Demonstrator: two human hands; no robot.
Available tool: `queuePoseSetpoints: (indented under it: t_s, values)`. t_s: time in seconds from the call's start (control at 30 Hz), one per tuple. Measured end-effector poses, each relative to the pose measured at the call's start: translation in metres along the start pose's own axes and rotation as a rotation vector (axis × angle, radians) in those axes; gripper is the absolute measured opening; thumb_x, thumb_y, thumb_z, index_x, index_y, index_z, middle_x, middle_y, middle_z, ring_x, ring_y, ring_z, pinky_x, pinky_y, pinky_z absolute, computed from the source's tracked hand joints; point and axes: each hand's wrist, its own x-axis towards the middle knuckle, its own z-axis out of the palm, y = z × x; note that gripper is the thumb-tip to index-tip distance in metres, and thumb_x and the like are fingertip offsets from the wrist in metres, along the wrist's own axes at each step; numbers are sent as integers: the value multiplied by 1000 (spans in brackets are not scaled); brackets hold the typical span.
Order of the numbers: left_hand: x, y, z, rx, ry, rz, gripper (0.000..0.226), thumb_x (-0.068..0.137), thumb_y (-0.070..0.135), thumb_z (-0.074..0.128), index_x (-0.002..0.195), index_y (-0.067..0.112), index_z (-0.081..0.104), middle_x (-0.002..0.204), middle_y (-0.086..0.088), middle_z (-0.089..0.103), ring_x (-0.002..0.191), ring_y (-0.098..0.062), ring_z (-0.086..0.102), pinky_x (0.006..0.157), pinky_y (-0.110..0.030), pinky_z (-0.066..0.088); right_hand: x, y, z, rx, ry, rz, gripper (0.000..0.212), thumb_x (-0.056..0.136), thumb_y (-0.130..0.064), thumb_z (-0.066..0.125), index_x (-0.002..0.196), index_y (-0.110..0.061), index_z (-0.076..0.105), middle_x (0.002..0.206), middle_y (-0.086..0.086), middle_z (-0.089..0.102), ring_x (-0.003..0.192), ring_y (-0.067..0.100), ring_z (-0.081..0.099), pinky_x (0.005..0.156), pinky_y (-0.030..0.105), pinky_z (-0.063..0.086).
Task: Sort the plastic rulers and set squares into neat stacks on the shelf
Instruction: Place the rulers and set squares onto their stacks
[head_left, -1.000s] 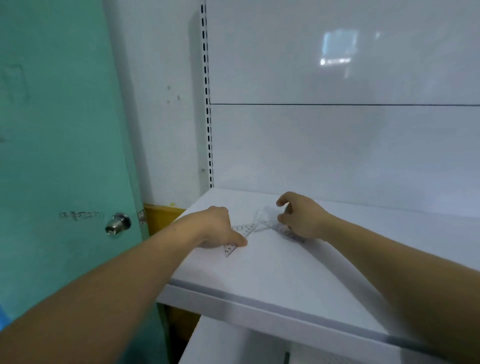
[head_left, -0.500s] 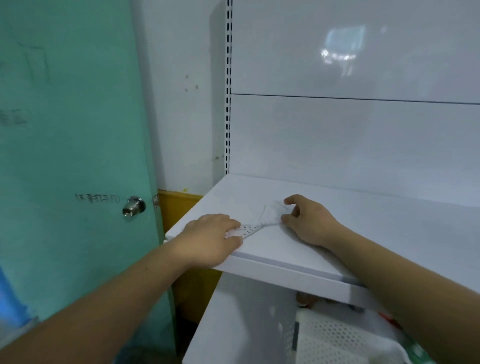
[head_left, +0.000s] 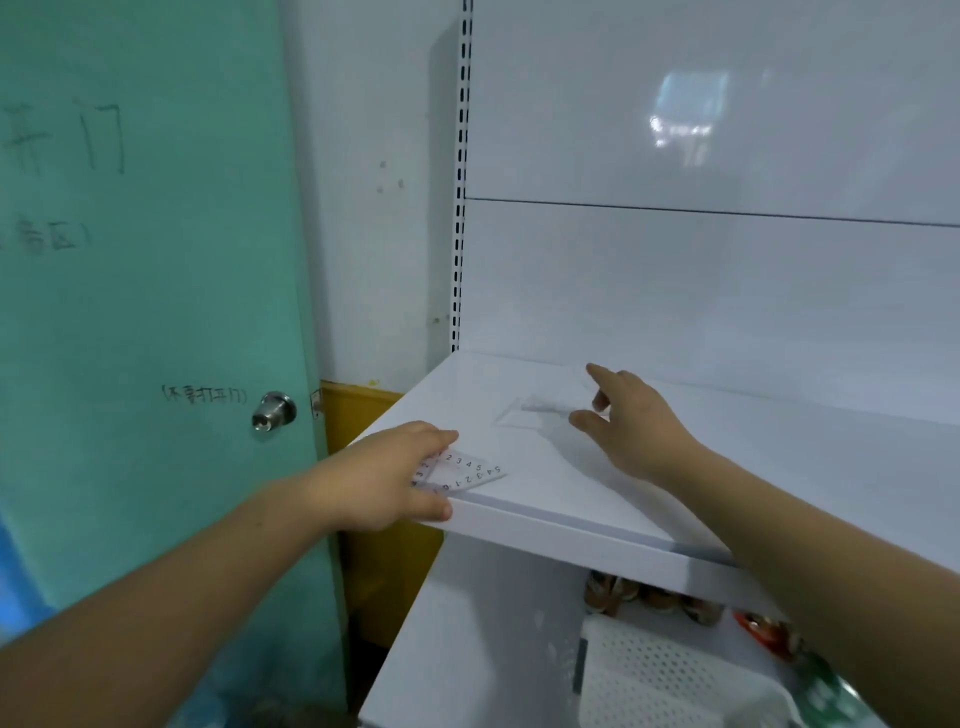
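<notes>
A clear set square with black numbers lies at the front left corner of the white shelf. My left hand grips it, fingers on top and thumb along the shelf's front edge. Farther back, a second clear plastic piece lies flat on the shelf, faint against the white. My right hand is just right of it with index finger and thumb spread. I cannot tell whether the fingertips touch it.
A green door with a metal knob stands close on the left. A slotted upright marks the shelf's back left corner. Below the shelf sit a white perforated basket and some small items.
My left hand has drawn the numbered set square away from the other piece to the shelf's front left corner. My right hand has opened and moved back along the shelf.
</notes>
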Motion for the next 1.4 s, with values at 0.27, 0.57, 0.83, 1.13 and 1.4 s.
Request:
queuePoseSetpoints:
  t_s: [0.27, 0.57, 0.83, 1.13, 1.4]
  values:
    - [47, 54, -6, -136, 148, 173, 68, 87, 31, 62, 145, 25, 27, 136, 9, 26, 111, -6, 47, 98, -24, 42, -46, 30, -45, 52, 260, 182, 61, 91, -41, 57, 145, -27, 32, 104, -7, 51, 89, 13, 51, 84, 26, 41]
    - [80, 208, 50, -299, 47, 432, 76, 89, 25, 60, 147, 38, 13, 129, 3, 42, 95, -17, 52, 84, -27, 40, -177, 108, -125, 8, 495, 489, 60, 91, -36, 59, 144, -18, 37, 97, -3, 51, 83, 11, 48, 78, 24, 36]
    - [74, 399, 102, -424, 4, 552, 76, 83, 21, 64, 147, 18, 22, 141, -3, 33, 105, -21, 57, 91, -31, 44, -320, 197, -229, -70, 595, 640, 58, 92, -33, 59, 144, -22, 37, 103, -4, 51, 85, 8, 50, 77, 24, 38]
    - [79, 560, 160, -410, -20, 510, 72, 85, 25, 65, 145, 17, 26, 139, -4, 46, 110, -23, 54, 90, -31, 43, -416, 316, -317, -118, 517, 700, 58, 93, -35, 56, 145, -22, 34, 113, -3, 51, 100, 12, 49, 84, 25, 40]
    - [139, 598, 176, -386, 31, 402, 63, 84, 29, 67, 139, 15, 40, 137, -5, 47, 114, -22, 52, 91, -28, 37, -377, 402, -330, -94, 347, 680, 55, 93, -37, 55, 143, -25, 37, 135, 2, 49, 118, 18, 48, 98, 33, 40]
